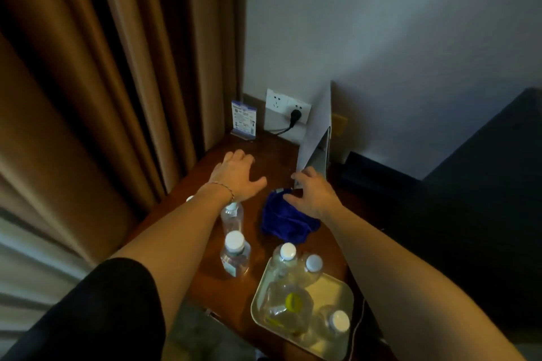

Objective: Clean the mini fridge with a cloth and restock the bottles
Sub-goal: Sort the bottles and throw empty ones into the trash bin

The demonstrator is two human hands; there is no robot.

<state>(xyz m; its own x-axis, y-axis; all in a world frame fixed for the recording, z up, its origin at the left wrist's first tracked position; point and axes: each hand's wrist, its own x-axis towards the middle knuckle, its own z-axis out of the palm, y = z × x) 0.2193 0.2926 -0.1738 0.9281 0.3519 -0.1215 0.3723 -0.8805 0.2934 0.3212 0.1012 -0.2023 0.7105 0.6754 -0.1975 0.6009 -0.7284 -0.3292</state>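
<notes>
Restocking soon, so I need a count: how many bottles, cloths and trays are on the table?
Bottles: 6 clear, maybe a seventh behind the left arm
Cloth: 1
Tray: 1
Total: 8

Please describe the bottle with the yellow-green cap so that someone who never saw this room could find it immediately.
Find the brown wooden table in the corner by the curtain. On its near right end sits a pale tray holding clear bottles. The bottle with the yellow-green cap stands in the tray; it looks wider than the others, and every other cap is white.
</notes>
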